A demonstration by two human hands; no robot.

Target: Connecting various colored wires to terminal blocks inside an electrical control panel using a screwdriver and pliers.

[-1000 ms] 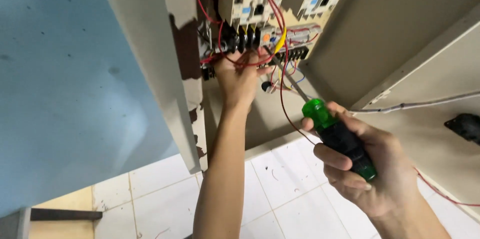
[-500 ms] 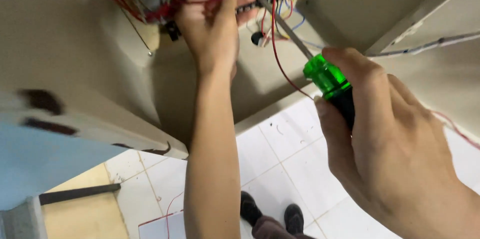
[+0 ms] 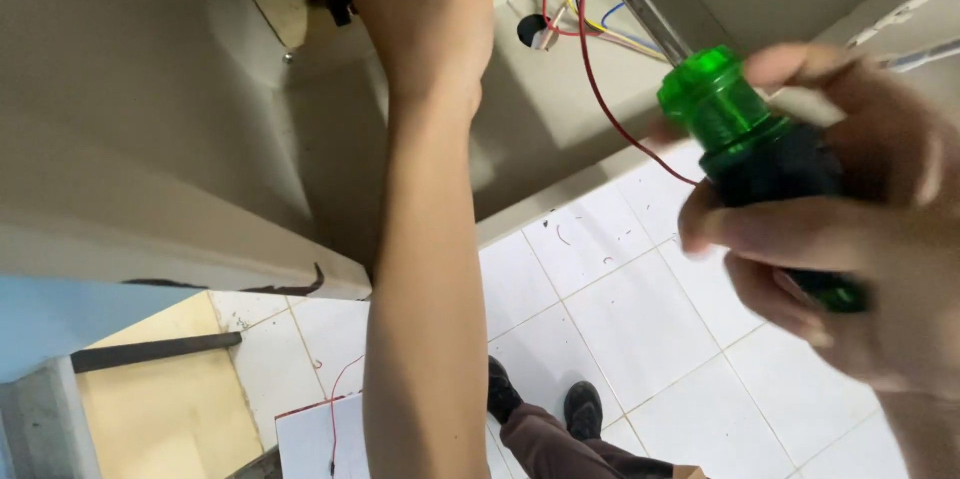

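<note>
Light soft, even, daylight-ish — no harsh glare. Right hand (image 3: 860,239) and green screwdriver handle (image 3: 735,129) close to lens, motion-blurred, out of focus. Left of handle, forearm throws faint shadow on beige cabinet panel (image 3: 150,139). Below handle, white floor tiles (image 3: 640,309) bright, fairly sharp.

The screwdriver (image 3: 760,154) has a glossy, see-through green plastic handle with a black matt grip section, and a shiny bare metal shaft. The wires (image 3: 590,49), red, yellow and blue, wear smooth plastic sheathing. The cabinet (image 3: 180,139) is painted sheet metal, beige and matt, with the paint chipped dark along its lower edge. The floor (image 3: 640,309) is glossy white tile, scuffed with small dark marks.
</note>
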